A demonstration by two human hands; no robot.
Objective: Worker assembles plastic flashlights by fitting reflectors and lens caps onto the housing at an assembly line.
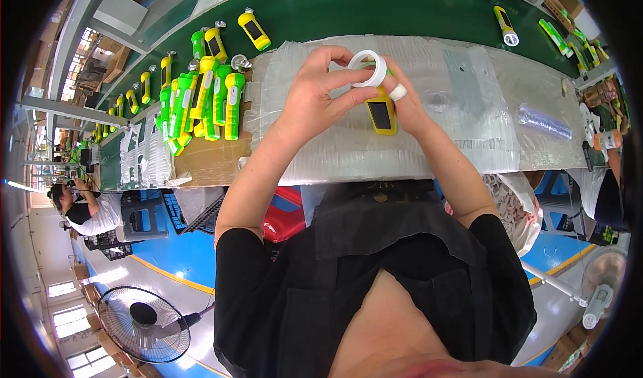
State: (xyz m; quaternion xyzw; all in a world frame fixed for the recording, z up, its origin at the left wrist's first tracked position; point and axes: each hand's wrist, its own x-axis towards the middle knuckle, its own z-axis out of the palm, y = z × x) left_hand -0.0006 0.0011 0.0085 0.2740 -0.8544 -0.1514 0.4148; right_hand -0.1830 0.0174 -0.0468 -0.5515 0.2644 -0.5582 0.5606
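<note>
Seemingly white ring (370, 68) in left hand (315, 97) grip, right hand (402, 103) beneath

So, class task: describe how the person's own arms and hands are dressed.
Both arms wear short black sleeves ending above the elbow, forearms bare. The left hand has no glove; the right hand shows a white fingertip cover on one finger.

Head-worn fisheye looks steeply down, close over the workbench (469, 103)
</note>
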